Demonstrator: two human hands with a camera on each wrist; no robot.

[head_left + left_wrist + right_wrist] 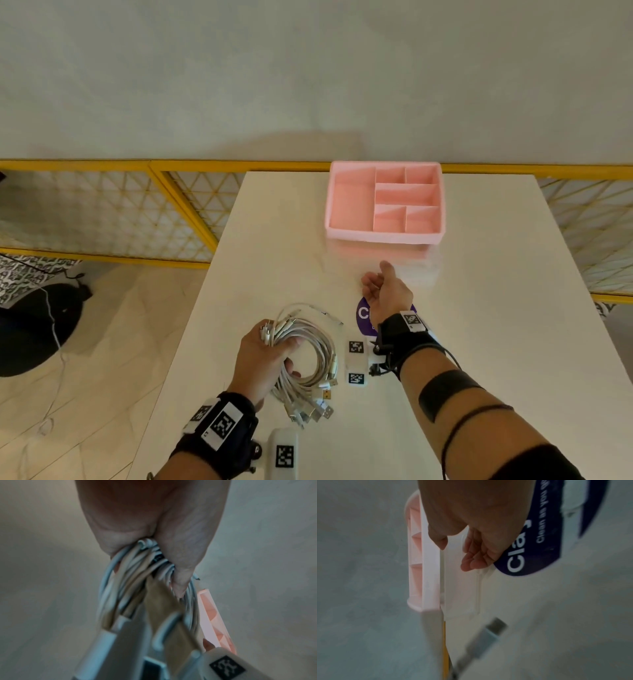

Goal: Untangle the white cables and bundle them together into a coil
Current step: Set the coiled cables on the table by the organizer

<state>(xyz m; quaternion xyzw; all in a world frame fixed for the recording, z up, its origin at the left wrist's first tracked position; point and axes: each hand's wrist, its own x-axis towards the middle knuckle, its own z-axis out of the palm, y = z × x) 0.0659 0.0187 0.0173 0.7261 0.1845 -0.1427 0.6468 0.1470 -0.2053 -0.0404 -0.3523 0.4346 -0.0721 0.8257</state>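
- My left hand (265, 359) has its fingers (180, 586) curled tight round the white cables (308, 356), clamping the loops at one spot so the coil doesn't spring apart.
- The coil hangs from that grip just above the near part of the desk (479, 342), w/ the USB plugs (317, 407) bunched at the near end, pointing toward me. I'd say they're gathered that way so the ends stay together for bundling.
- One thin strand (329, 315) trails off the coil toward the right, loose on the desk. Judging by that, the bundle's nearly done but not fully tidy.
- My right hand (385, 291) is out ahead, palm turned up-ish, fingers (474, 559) loosely bent, holding nothing. It hovers over a purple round sticker (363, 317), short of the pink organizer tray (383, 236).
- Prob reaching for something clear by the tray; can't tell what from the head view.
- Head view gives the layout: coil left, free hand right, tray at the far side.
- Left wrist view shows what the head view can't: the cables pinched between palm and thumb, several strands crossing, plugs blurred up close.
- Right wrist view shows a clear plastic piece (462, 588) lying against the tray's side, just past my fingertips, plus one cable plug (489, 631) in the foreground. No contact visible yet.
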